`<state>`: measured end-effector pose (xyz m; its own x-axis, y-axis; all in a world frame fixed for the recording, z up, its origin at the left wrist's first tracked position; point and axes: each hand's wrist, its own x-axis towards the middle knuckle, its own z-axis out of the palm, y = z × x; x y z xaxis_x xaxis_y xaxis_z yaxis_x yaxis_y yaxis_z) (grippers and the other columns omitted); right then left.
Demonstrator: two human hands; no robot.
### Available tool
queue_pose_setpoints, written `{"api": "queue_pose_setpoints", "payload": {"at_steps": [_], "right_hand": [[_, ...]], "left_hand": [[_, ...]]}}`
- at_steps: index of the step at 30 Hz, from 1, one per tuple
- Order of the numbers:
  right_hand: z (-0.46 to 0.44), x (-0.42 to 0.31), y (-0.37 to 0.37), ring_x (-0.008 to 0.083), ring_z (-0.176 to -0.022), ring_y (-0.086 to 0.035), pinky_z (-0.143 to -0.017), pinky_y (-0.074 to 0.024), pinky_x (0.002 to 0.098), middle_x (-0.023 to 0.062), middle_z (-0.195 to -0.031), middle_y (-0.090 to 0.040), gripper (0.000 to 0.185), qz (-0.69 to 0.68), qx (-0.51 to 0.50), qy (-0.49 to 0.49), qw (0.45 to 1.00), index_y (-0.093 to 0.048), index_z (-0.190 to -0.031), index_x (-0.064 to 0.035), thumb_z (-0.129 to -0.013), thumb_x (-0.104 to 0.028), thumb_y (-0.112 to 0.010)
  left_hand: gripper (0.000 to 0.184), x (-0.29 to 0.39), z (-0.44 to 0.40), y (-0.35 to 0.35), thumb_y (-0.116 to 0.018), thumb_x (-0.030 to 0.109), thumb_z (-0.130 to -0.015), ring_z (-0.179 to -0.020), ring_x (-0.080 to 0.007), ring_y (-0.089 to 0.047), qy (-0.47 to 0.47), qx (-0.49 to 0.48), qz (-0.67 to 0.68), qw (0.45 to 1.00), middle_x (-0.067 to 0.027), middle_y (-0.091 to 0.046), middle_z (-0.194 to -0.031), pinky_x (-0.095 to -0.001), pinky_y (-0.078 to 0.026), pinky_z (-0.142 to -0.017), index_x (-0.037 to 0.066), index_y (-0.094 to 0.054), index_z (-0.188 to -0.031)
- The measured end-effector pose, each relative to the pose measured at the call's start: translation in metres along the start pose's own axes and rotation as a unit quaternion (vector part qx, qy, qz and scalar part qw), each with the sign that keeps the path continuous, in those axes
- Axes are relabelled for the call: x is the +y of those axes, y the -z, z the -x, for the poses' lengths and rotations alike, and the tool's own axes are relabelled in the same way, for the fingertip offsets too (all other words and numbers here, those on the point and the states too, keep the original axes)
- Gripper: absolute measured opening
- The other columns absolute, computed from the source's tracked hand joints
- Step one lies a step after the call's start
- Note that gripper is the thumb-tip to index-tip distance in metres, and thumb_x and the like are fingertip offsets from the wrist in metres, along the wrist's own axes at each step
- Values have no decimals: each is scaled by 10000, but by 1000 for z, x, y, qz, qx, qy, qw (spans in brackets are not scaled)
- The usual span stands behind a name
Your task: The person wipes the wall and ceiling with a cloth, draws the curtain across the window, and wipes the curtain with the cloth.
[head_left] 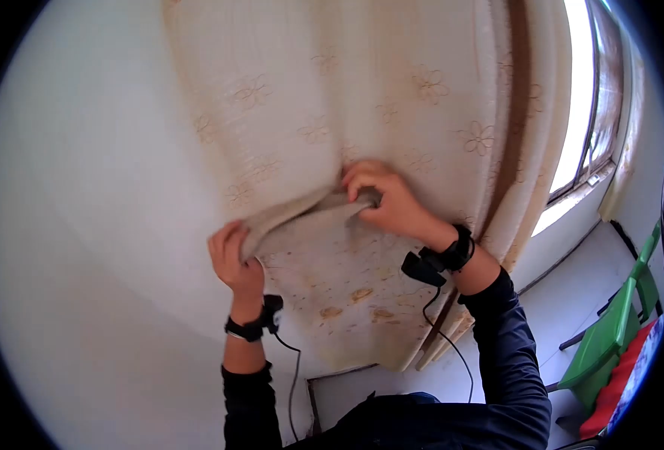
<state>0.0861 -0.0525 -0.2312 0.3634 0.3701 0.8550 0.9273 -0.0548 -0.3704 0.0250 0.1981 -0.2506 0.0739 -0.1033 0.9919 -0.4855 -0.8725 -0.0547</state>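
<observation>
A cream curtain (392, 82) with stitched flower outlines hangs in front of me. Before it, a bunched strip of beige-grey cloth (298, 217) stretches between my hands; whether it is a fold of the curtain or a separate piece I cannot tell. My left hand (234, 259) is closed around the strip's lower left end, near the curtain's left edge. Higher up, my right hand (388, 199) pinches the other end between thumb and curled fingers. Below the strip, the curtain's lower part shows brown flower patterns and reaches its hem.
A plain white wall (99, 225) fills the left side. At the right is a bright window (583, 112) with a sill. A green chair (609, 337) stands at the lower right beside red cloth (621, 386). Black straps with cables circle both wrists.
</observation>
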Motion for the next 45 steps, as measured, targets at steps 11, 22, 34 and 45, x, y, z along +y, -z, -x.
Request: {"api": "queue_pose_setpoints", "payload": {"at_steps": [11,22,34,45], "right_hand": [[10,-7,-8,299,-1212,-281,-983,-113,591,98,-1039,-472,269,304,-25,70,950,-522,-882,-53,-625,-6,-585],[5,0,-30,284,-1226,-245,-943,-18,647,86,-1046,-456,233,299,15,42,953,-573,-884,-80,-682,-173,-643],[6,-5,-2,248,-1137,-358,-998,-65,549,33,-921,-490,53,275,-63,39,959,-605,-708,-97,-706,-147,-624],[-41,-28,2,238,-874,-487,-791,-345,361,69,-853,-538,72,358,75,33,930,-552,-804,-65,-767,-127,-546]], "left_hand": [[398,14,-1,19,-344,-122,-536,-657,-151,-417,221,-137,216,941,-64,-494,-777,-197,-346,-617,-5,-511,-878],[244,3,13,19,-621,105,-705,-668,-123,-412,198,-276,263,903,-50,-472,-745,-231,-357,-619,-8,-538,-905],[177,-1,-31,46,-542,123,-800,-447,-183,-455,162,-400,21,902,-86,-527,-634,-253,-352,-437,-20,-564,-699],[226,47,-56,31,-437,110,-865,-774,-201,-585,361,-92,480,794,-107,-554,-933,-318,-482,-727,-69,-521,-975]]}}
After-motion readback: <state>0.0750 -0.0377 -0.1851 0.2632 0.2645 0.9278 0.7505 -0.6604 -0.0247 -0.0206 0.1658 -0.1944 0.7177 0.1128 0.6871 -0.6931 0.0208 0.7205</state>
